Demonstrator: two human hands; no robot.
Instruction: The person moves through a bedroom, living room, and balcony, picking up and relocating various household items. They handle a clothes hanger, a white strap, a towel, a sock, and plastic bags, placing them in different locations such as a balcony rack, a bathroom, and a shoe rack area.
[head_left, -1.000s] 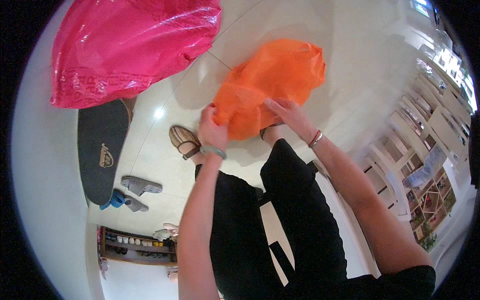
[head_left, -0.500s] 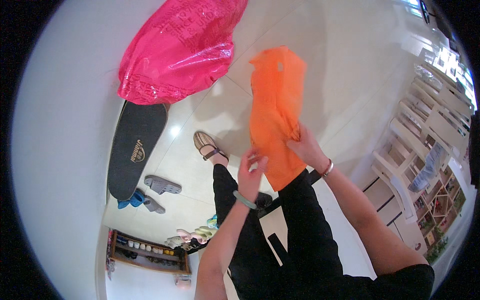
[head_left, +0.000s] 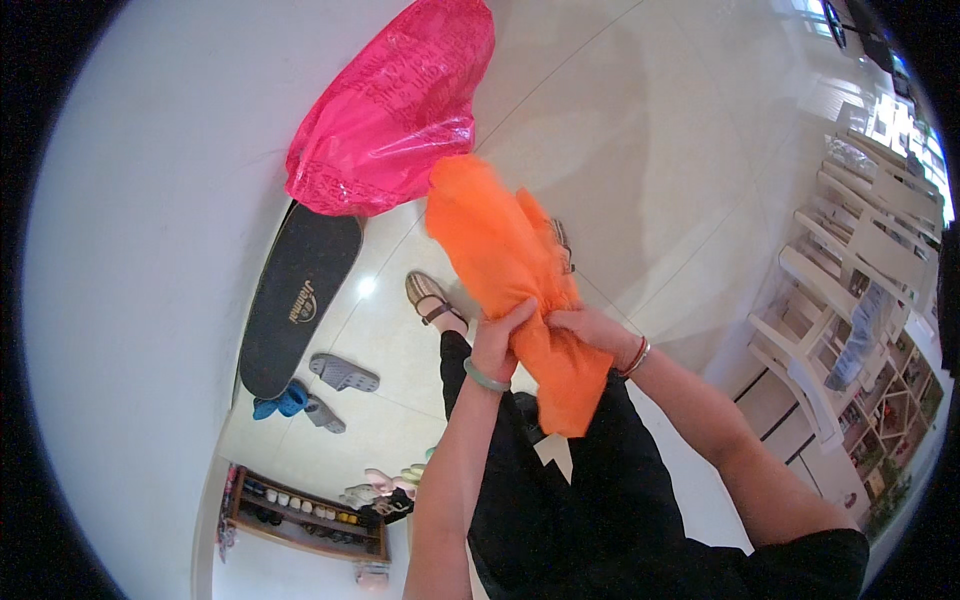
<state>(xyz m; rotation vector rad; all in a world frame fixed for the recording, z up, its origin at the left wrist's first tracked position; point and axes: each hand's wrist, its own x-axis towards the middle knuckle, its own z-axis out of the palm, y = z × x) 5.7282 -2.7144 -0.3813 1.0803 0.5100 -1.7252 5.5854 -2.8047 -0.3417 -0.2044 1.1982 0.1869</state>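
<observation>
A long piece of bright orange cloth (head_left: 490, 235) hangs out in front of my lap, bunched in the middle. Its far end reaches up to the lower edge of a shiny pink bag (head_left: 400, 110), and its near end drapes over my black trousers. My left hand (head_left: 497, 340), with a pale green bangle at the wrist, grips the left side of the bunched part, thumb on top. Opposite it, my right hand (head_left: 600, 335) pinches the cloth from the right. Folds hide several of my fingertips.
A black skateboard-shaped board (head_left: 305, 300) lies along the white wall at left. Grey slippers (head_left: 344, 373) and blue shoes (head_left: 283, 400) rest nearby. A wooden shoe rack (head_left: 305, 515) stands at lower left. White chairs (head_left: 800, 310) line the right side.
The cloth's far end has swung left toward the pink bag. My left hand, loose beside the cloth before, has closed on it. The right hand keeps its hold.
</observation>
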